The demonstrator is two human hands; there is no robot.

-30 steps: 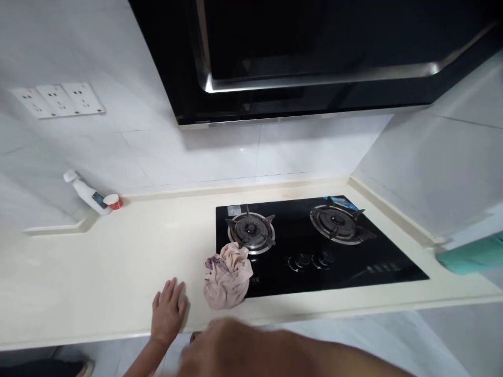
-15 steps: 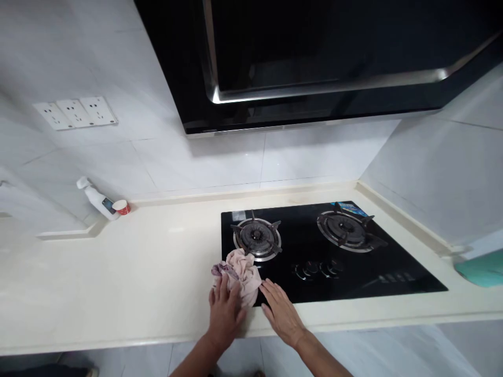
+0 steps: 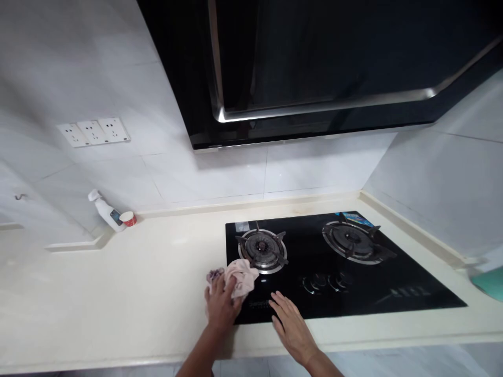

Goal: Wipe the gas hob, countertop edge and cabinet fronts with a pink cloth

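Note:
A crumpled pale pink cloth [image 3: 241, 277] with a purple patch lies over the left edge of the black gas hob [image 3: 301, 246], in front of the left burner [image 3: 262, 248]. My left hand [image 3: 222, 305] rests on it with bent fingers, holding it against the surface. Fingers outstretched and nothing in them, my right hand [image 3: 291, 327] is over the hob's front edge, apart from the cloth. The control knobs [image 3: 328, 283] are beyond it to the right. Part of the cloth is hidden under my left fingers.
A black range hood [image 3: 314, 125] overhangs the back. On the cream countertop [image 3: 157, 293], a white spray bottle [image 3: 107, 210] and a red paper cup [image 3: 128, 219] stand at the back left. Right of the hob is a green object [image 3: 489, 284]. Wall sockets [image 3: 94, 132] are at upper left.
My left hand has slid the cloth a little leftward over the hob's edge. My right hand has come away from the cloth, to the right. The view has shifted slightly.

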